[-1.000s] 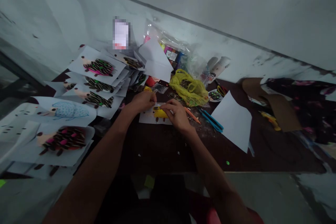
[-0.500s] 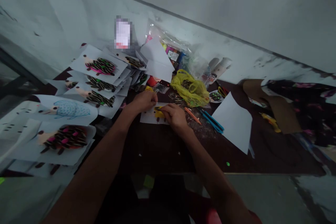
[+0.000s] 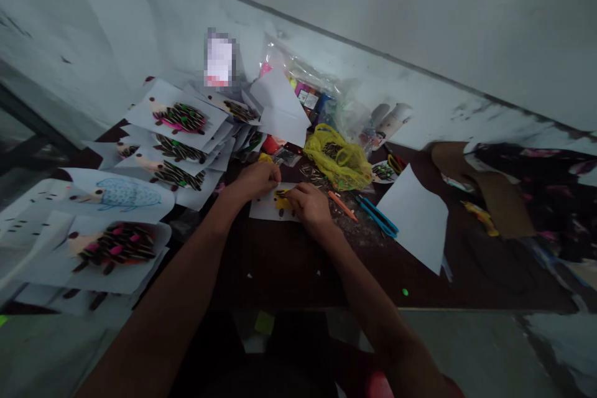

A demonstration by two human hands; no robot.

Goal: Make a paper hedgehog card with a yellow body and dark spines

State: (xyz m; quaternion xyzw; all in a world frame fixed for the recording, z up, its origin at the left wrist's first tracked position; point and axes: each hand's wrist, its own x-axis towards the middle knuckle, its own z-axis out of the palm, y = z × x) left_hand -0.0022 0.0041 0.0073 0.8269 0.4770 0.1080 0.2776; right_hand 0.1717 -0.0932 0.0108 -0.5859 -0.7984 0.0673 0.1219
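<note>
A small white card (image 3: 261, 210) lies on the dark table, bearing a yellow patch (image 3: 282, 203) with dark oval spots below it and a few dark, seed-like slivers on top. At the card's upper left, my left hand (image 3: 261, 179) is closed, fingertips pressed together; what they hold, if anything, is hidden. My right hand (image 3: 313, 206) covers the card's right part, its thumb and fingers pinched at the yellow patch; the thing between them is too small to name. Just beyond lie loose dark slivers (image 3: 310, 171) and a yellow plastic bag (image 3: 349, 168) containing more.
Sheets with hedgehog pictures (image 3: 180, 117) are piled at the left. Right of my hands lie an orange pencil-like tool (image 3: 342, 206), blue-handled scissors (image 3: 377, 216) and a white sheet (image 3: 413, 217). Clear packaging (image 3: 298, 65) leans on the wall. Dark floral cloth (image 3: 555, 193) lies far right.
Both hands stay nearly in place over the card. My right fingers have shifted very slightly at the yellow patch; nothing else visibly differs.
</note>
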